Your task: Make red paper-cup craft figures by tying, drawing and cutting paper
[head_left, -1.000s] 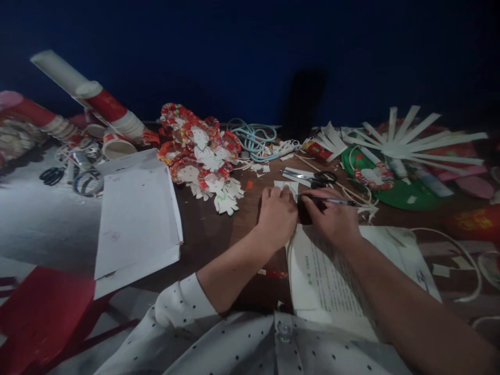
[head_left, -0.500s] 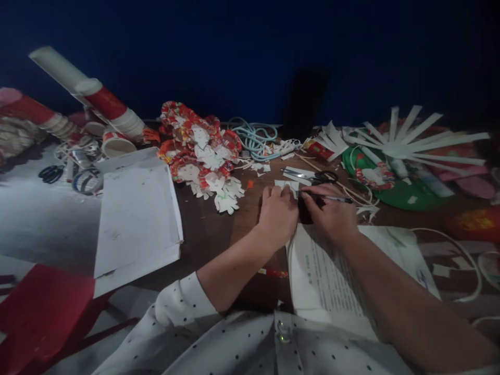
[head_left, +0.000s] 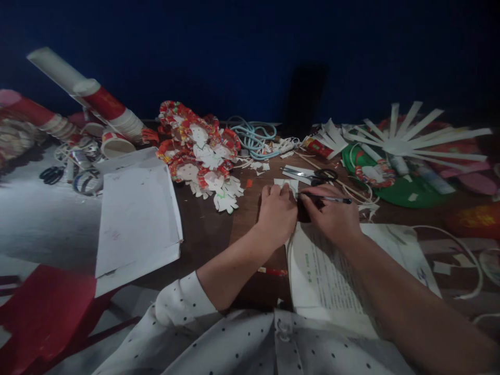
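Note:
In the middle of the table, my left hand [head_left: 278,213] rests with its fingers curled, holding down a small piece of white paper [head_left: 288,184]. The paper's near part is hidden under those fingers. Close to its right, my right hand [head_left: 333,216] is closed around a dark pen [head_left: 330,198], whose tip points left at the paper. Scissors [head_left: 310,175] lie just beyond both hands on another white strip. Under my right forearm spreads an open printed book [head_left: 324,276].
Left of centre lie red paper-ring crafts with white cut-outs [head_left: 207,140]. A white box lid [head_left: 136,224] stands at the table's left. Behind are a light-blue cord [head_left: 255,139] and paper scraps. A green disc [head_left: 414,192] and a white strip fan [head_left: 398,147] lie right.
The pen and my right fingers have shifted very slightly at the paper. My left hand stays pressed in nearly the same spot; the view has moved a little.

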